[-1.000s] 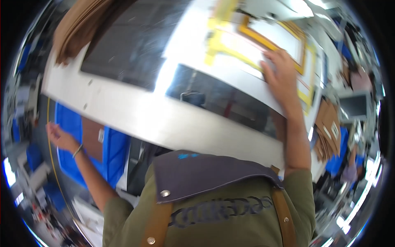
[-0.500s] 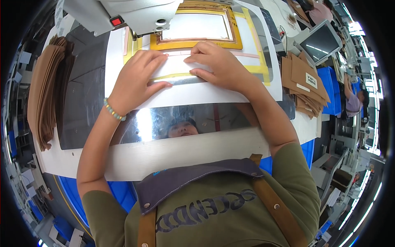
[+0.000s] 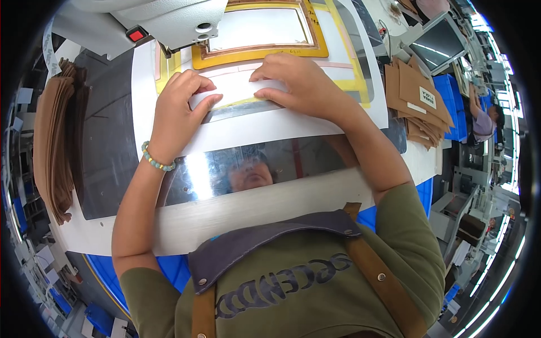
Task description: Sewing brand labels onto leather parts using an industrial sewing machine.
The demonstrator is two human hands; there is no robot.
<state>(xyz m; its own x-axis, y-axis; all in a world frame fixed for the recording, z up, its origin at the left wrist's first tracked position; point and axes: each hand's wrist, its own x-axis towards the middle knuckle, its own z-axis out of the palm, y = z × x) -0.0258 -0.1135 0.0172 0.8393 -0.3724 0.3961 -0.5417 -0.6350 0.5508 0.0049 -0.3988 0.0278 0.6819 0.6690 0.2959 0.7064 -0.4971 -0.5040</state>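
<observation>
My left hand (image 3: 179,115), wearing a beaded bracelet, and my right hand (image 3: 301,90) both have curled fingers, pinching the near edge of a white piece (image 3: 234,90) on a white board edged with yellow tape (image 3: 356,73). The board lies on a larger white sheet (image 3: 253,127) over a shiny metal plate (image 3: 248,163). A yellow rectangular frame (image 3: 265,53) with a white centre rests just beyond my fingers. A white machine head (image 3: 163,19) with a red switch hangs at the top, its foot left of the frame.
Brown paper pieces are stacked at the left (image 3: 53,135) and the right (image 3: 408,93). A screen (image 3: 437,42), blue crates (image 3: 453,104) and a co-worker (image 3: 487,121) are at the right. The worktable's pale front edge (image 3: 265,203) runs before me.
The view has swung round and steadied. My left hand has come up from beside the table onto the board, joining my right, and both hands' fingers have since curled in on the white piece.
</observation>
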